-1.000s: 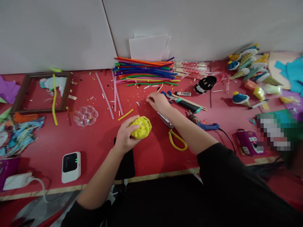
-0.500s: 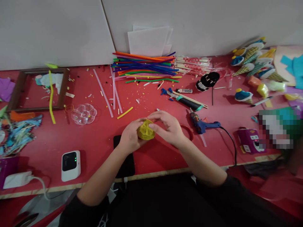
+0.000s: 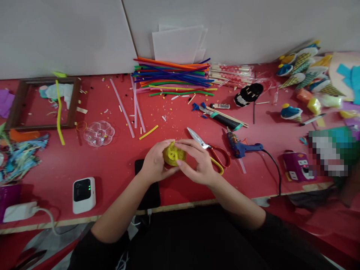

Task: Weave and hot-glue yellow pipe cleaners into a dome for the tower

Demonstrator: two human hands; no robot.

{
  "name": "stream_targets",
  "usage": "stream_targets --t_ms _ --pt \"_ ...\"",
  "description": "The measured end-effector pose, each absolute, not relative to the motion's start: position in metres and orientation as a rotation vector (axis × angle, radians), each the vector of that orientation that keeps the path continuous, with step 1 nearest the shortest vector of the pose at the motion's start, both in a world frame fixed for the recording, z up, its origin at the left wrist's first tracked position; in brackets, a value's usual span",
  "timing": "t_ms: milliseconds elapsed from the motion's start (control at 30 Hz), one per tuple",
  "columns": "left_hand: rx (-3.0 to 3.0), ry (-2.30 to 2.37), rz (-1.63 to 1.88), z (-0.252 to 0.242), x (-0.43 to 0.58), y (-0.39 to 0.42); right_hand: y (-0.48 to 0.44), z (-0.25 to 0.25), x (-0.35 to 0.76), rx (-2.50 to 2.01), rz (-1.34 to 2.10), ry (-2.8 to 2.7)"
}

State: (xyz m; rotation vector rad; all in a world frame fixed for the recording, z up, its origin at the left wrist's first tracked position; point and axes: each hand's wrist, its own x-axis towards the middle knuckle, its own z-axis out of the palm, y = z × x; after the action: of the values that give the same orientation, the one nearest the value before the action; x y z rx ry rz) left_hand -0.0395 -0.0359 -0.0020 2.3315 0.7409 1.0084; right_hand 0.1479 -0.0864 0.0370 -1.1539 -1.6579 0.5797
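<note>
I am clasping the yellow ball in left hand and right hand fingers; the scissors are now lying uncovered.

I am looking at a craft workspace: a red table against a white wall, strewn with a pile of coloured plastic straws, a blue hot-glue gun, red-handled scissors and paper scraps.

- The right hand has come back from the far scraps to the yellow ball, closing its grip on the right side.
- The left hand has turned the ball toward it.
- The scissors, covered before, now lie in plain view.
</note>
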Motion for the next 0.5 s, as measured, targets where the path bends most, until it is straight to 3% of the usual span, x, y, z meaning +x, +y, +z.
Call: stream_targets --t_ms 500 --pt "2.388 0.753 0.931 0.0015 -0.0417 -0.035 -0.0845 0.0321 0.1525 -1.164 0.583 -1.703"
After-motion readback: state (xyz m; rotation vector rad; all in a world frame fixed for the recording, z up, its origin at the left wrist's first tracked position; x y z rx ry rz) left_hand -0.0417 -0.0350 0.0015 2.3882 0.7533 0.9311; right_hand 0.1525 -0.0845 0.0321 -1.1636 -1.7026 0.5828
